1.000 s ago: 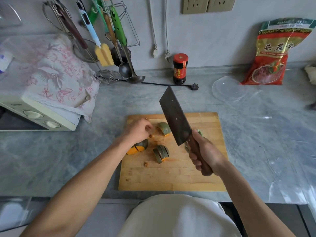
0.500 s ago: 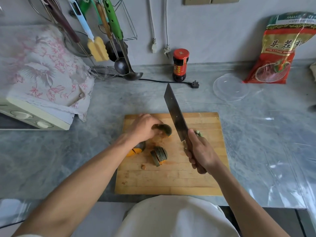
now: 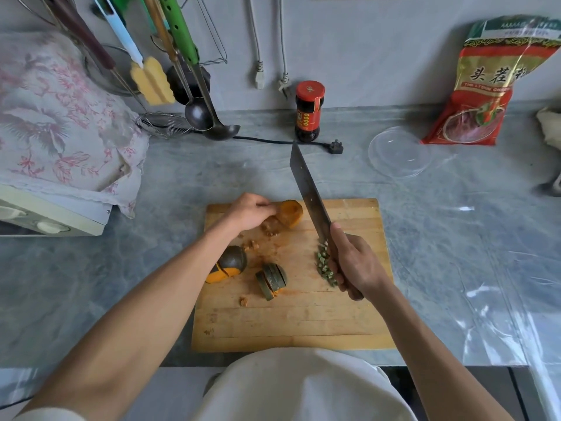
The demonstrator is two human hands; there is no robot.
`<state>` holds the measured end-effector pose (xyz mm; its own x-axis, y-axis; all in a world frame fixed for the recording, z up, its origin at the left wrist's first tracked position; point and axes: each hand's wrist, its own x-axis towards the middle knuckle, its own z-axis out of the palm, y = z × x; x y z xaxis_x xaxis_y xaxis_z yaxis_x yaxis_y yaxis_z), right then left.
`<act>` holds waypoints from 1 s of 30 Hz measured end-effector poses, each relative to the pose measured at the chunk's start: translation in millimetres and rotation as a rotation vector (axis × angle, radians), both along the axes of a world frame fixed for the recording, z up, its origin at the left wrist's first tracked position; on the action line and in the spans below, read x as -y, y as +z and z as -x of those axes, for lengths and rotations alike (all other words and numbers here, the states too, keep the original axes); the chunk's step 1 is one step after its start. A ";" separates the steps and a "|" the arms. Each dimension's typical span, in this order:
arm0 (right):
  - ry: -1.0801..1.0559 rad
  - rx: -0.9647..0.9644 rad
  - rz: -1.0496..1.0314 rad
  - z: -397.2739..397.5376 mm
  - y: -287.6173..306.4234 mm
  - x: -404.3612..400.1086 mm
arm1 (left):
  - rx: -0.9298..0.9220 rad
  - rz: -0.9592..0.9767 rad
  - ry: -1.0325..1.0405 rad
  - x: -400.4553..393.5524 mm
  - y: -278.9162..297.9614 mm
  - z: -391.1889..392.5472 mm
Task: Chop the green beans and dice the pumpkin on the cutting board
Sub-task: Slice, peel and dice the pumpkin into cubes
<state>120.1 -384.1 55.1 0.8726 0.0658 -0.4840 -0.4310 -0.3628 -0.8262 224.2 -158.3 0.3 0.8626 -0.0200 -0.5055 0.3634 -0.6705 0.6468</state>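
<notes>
1. We judge the step in hand to be dicing the pumpkin: our left hand (image 3: pixel 250 211) grips the pumpkin wedge (image 3: pixel 290 213) at the far edge of the cutting board (image 3: pixel 291 323), fingers curled round its left side, orange flesh turned up.
2. Our right hand (image 3: pixel 353 264) is clamped round the handle of the cleaver (image 3: pixel 308 189), whose blade slants up and away just to the right of the wedge; we cannot tell whether the edge touches the board.
3. To cut well, we should lay the wedge on a flat face so it cannot rock, tuck the left fingertips back, and bring the blade straight down clear of them.
4. The rind looks tough, so we would press steadily rather than hack.
5. Two more pumpkin pieces (image 3: pixel 230 264) lie nearer us, beside our left forearm, with slits already showing.
6. The chopped green beans (image 3: pixel 324 262) sit in a small pile touching our right hand's inner side, so we should keep them clear of the cut.
</notes>
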 end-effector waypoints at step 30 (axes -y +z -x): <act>-0.003 0.030 -0.003 -11.8 7.2 -13.5 | 0.237 -0.376 -0.582 -45.9 5.1 24.1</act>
<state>131.8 -370.5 62.3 0.8868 0.0645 -0.4577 -0.4074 -0.3587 -0.8399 200.1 -112.4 5.4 0.8523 -0.3701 -0.3696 -0.2403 -0.9047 0.3518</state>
